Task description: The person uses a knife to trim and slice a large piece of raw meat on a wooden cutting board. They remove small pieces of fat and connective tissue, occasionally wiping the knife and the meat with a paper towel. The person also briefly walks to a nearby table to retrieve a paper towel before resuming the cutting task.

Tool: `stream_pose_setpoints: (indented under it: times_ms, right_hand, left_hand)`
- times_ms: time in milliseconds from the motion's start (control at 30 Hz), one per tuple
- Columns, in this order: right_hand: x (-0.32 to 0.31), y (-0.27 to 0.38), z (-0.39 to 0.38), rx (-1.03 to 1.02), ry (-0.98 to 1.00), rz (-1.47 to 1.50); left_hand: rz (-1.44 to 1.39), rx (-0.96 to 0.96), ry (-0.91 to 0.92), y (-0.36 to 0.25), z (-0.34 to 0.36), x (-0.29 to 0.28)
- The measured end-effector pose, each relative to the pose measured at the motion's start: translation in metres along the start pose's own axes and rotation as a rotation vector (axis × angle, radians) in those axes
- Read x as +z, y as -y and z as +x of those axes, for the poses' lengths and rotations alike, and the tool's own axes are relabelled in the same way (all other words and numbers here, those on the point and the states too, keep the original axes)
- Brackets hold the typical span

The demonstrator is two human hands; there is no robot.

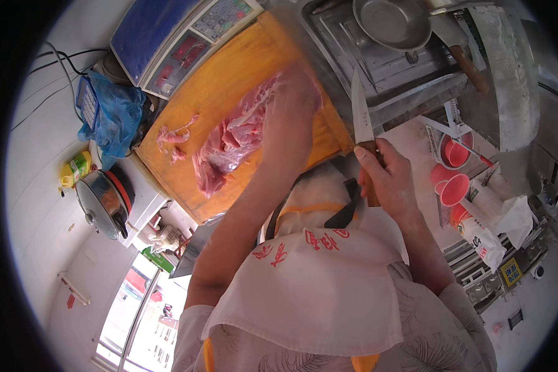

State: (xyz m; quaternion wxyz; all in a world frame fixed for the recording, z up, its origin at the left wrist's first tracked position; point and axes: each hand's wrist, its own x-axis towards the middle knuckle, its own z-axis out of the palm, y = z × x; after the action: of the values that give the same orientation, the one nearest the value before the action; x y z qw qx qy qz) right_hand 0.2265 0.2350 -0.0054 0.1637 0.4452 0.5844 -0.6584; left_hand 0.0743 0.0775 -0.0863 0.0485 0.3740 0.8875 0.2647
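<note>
And there lay the meat (pixel 239 133), a long pink slab sprawled across the orange cutting board (pixel 235 68) in the upper middle of the frame, small scraps (pixel 172 137) off to its left! It looked soft and floppy, damp on top, so probably slippery, with a fair bit of heft and little risk of breaking. The lower left end sagged into loose folds, likely a poor place to grab; the thicker upper right end seemed the better hold, under a flat, pressing palm.

Right there was the left hand (pixel 296 93), down on that upper right end, but blurred: whether its fingers gripped or merely pressed, I couldn't tell. Over at right of centre, the right hand (pixel 387 177) had closed firmly around the brown handle of the knife (pixel 361 111), blade pointing up the frame, just off the board's right edge and well apart from the meat!
</note>
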Motion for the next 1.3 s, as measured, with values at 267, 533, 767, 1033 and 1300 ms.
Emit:
stream_pose_setpoints:
  times_ms: [267, 533, 767, 1033, 1300]
  right_hand:
    - [-0.02, -0.004, 0.007, -0.033, 0.05, 0.029]
    - [-0.031, -0.002, 0.008, 0.012, 0.099, 0.048]
    - [-0.033, 0.001, 0.01, 0.022, 0.126, 0.04]
    - [-0.029, -0.008, 0.023, 0.022, 0.247, 0.093]
    - [-0.002, -0.038, 0.049, 0.027, 0.481, 0.33]
  left_hand:
    - [0.075, 0.059, -0.034, -0.011, 0.006, -0.01]
    - [0.241, 0.132, 0.167, 0.009, 0.044, -0.021]
    - [0.506, 0.274, 0.161, 0.011, 0.051, -0.009]
    - [0.11, -0.059, 0.433, 0.019, 0.051, -0.033]
    - [-0.108, -0.154, 0.439, 0.025, 0.051, -0.045]
